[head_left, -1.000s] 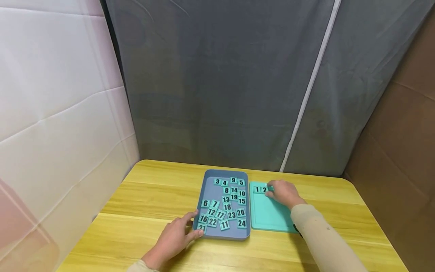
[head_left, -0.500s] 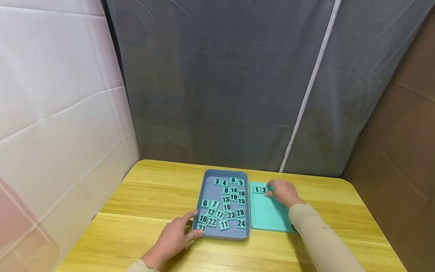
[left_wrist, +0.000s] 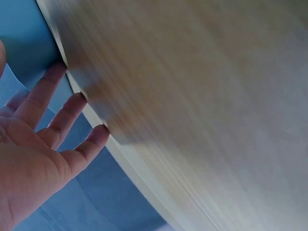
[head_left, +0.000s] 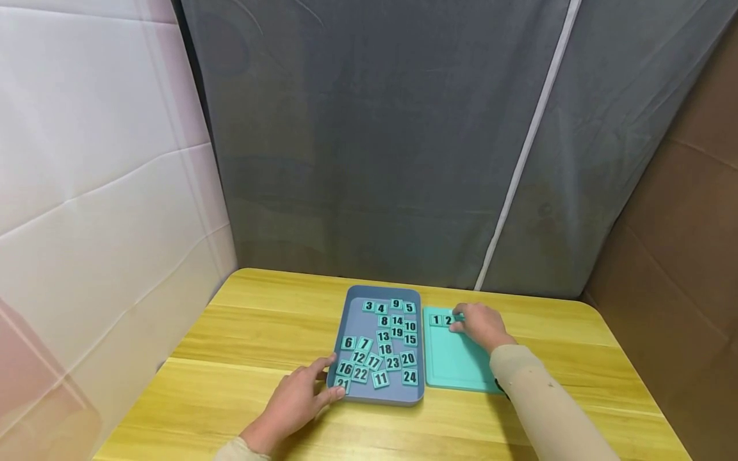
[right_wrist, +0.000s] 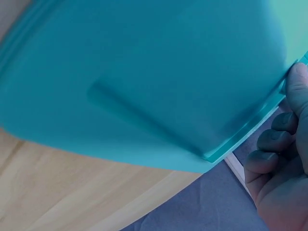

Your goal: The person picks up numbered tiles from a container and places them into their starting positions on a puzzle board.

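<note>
My right hand point(head_left: 483, 325) is over the upper part of a teal board point(head_left: 461, 365). Its thumb and index finger pinch the right side of the number 2 tile point(head_left: 448, 320), partly covering it. Beside that lies the number 1 tile point(head_left: 435, 320), near the board's upper left corner. My left hand point(head_left: 295, 398) rests at the lower left corner of a blue-grey tray point(head_left: 375, 397), fingers spread, thumb over the rim by the number 21 tile point(head_left: 343, 384). In the right wrist view the thumb point(right_wrist: 299, 82) is at the board's edge; the tiles are barely visible there.
Several loose numbered teal tiles, such as the number 3 tile point(head_left: 368, 307) and number 24 tile point(head_left: 410, 376), lie face up in the tray. Tray and board stand side by side on a yellow wood-grain table point(head_left: 259, 333). A grey curtain point(head_left: 369, 160) hangs behind the table.
</note>
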Motion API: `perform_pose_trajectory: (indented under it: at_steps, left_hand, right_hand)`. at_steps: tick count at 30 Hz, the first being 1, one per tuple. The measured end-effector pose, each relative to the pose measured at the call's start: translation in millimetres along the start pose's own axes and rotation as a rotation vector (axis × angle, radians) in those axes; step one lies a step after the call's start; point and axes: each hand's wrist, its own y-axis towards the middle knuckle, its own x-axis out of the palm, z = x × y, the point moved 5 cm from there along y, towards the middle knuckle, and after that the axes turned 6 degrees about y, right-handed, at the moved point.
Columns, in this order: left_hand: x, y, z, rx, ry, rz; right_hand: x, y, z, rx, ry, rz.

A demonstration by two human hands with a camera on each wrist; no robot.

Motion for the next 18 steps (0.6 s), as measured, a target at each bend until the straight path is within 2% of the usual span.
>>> perform_pose_trajectory:
  at_steps: [18]
  left_hand:
    - [0.3, 0.2, 0.2, -0.004, -0.009, -0.010]
  right_hand:
    - [0.1, -0.5, 0.9, 0.012, 0.015, -0.034]
